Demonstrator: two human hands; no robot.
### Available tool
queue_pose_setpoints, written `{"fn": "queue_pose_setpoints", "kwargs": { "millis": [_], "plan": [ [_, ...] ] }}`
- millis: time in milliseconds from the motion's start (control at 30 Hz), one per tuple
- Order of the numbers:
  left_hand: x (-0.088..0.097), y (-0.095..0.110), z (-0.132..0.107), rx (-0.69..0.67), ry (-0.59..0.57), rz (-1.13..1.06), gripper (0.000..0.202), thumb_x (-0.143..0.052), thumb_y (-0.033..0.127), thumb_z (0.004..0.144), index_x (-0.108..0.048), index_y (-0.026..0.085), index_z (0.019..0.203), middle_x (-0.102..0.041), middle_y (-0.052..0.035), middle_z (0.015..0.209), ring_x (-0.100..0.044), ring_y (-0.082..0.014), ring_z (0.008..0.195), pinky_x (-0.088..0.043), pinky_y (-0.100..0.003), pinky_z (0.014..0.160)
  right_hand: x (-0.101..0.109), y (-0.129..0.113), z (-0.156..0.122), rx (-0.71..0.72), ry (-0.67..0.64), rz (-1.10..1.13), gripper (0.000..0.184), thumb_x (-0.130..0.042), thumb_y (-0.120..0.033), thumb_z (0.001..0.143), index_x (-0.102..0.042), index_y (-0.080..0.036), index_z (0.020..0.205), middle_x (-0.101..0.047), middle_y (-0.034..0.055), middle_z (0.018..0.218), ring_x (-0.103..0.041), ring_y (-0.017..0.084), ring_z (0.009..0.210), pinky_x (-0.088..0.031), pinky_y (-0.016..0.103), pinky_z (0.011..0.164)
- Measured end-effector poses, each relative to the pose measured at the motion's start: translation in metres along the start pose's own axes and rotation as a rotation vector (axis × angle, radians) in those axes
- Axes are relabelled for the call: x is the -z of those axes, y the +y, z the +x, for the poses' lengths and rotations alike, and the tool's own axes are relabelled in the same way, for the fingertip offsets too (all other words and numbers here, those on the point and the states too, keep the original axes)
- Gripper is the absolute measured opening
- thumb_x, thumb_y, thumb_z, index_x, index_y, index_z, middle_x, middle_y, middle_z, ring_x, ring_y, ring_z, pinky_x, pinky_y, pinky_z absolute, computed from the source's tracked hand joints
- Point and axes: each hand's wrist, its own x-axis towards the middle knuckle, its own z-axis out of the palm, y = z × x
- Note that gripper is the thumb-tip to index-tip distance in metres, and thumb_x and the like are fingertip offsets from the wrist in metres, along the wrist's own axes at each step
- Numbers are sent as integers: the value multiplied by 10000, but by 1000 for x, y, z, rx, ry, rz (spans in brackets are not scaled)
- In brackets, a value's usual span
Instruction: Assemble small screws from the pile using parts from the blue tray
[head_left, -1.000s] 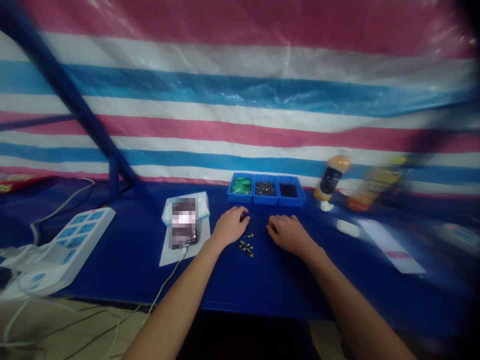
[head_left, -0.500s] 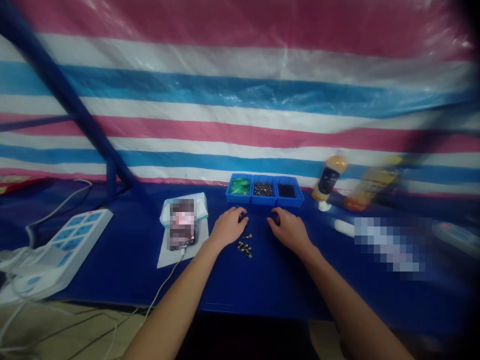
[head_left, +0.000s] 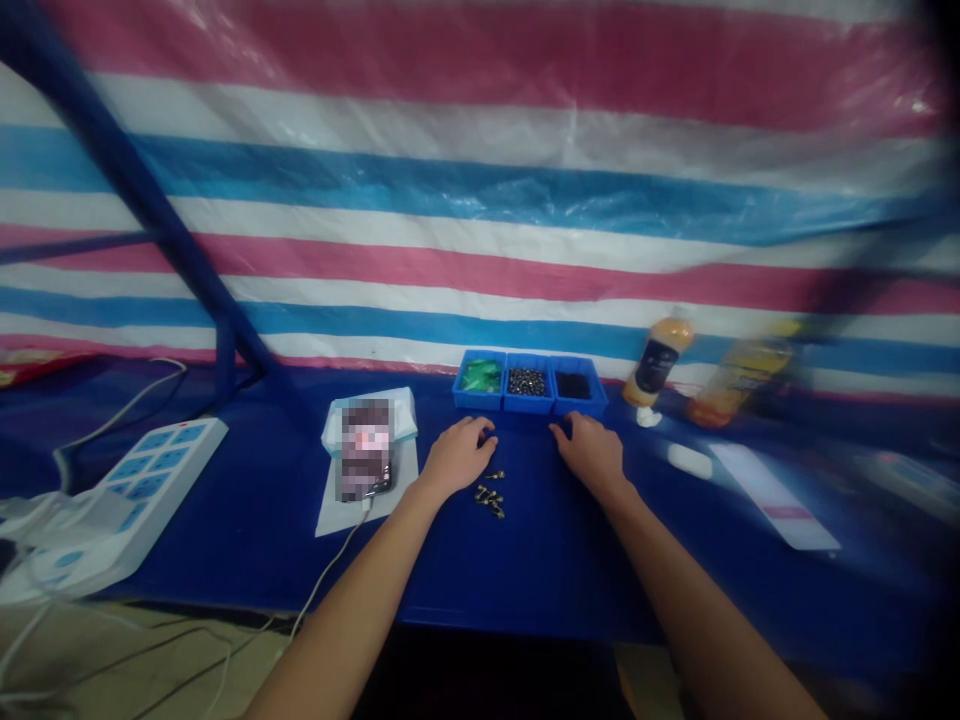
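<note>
Middle bin: looked like moulded plastic, smooth; its small beads had a metallic shine. Left bin and right bin, flanking it, appeared of like plastic; green pieces in the former had a slick, film-like sheen, dark contents in the latter read matt, material unclear. Loose parts nearer the wearer than the middle bin gave a brassy metal glint. Tabletop beneath it was smooth, softly glossy. Striped sheeting behind it resembled creased plastic with bright highlights. Well left of it, power strip showed smooth, hard white plastic.
</note>
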Motion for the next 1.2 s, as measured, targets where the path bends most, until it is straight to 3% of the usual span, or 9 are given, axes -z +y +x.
{"fn": "queue_pose_setpoints", "kwargs": {
  "millis": [167,333,500,633,800,967,1100,1167,1200],
  "plan": [
    [0,0,0,8,-5,9,257,-503,364,909,-632,261,1107,-663,-36,988,-633,-214,934,-470,-323,797,-2,-1,3,107,12,65,210,-471,-316,930,-643,-196,931,-674,88,948,-643,209,824,-402,299,688],
    [-1,0,0,6,6,8,254,-506,373,908,-629,271,1105,-663,-29,975,-634,-211,915,-473,-322,787,-3,0,0,231,1,336,136,-519,-270,872,-631,-197,899,-661,23,806,-614,162,740,-393,261,675],
    [-1,1,0,0,15,2,251,-509,367,905,-630,270,1102,-666,-27,972,-635,-214,909,-470,-328,793,-2,-9,-8,332,-65,519,223,-496,-239,857,-606,-176,1040,-602,-32,640,-566,136,592,-393,250,628],
    [0,1,-1,8,11,7,265,-510,367,906,-631,260,1115,-663,-40,998,-633,-213,918,-470,-322,796,0,-13,-12,404,-109,555,220,-471,-231,879,-637,-189,1016,-668,3,739,-619,147,666,-419,256,658],
    [0,1,-1,-3,12,12,263,-506,365,905,-630,264,1114,-660,-37,995,-633,-215,912,-473,-323,776,1,-12,-13,397,-129,625,194,-474,-274,920,-624,-221,1031,-724,17,886,-674,161,796,-453,263,727],
    [0,1,-1,-1,15,12,263,-508,363,905,-630,260,1114,-662,-39,995,-634,-215,920,-470,-319,783,8,-10,-13,354,-122,562,193,-451,-327,945,-609,-217,931,-693,6,779,-641,153,692,-427,254,668],
    [-1,0,0,2,14,8,256,-506,366,904,-629,268,1107,-660,-33,990,-635,-215,912,-470,-324,782,13,-12,-14,284,-99,536,363,-404,-424,954,-554,-201,711,-617,12,638,-580,156,611,-384,263,610],
    [-1,0,0,-4,17,10,251,-504,370,904,-627,273,1101,-659,-29,987,-634,-217,910,-469,-327,773,12,-14,-12,202,-103,675,389,-406,-484,938,-557,-195,728,-574,3,592,-544,149,560,-377,261,567],
    [-1,0,0,-6,18,13,249,-503,370,904,-627,275,1098,-658,-28,985,-633,-218,910,-469,-327,768,11,-15,-10,143,-94,798,377,-409,-513,928,-576,-191,828,-575,-5,611,-525,139,532,-377,255,537]
  ]
}}
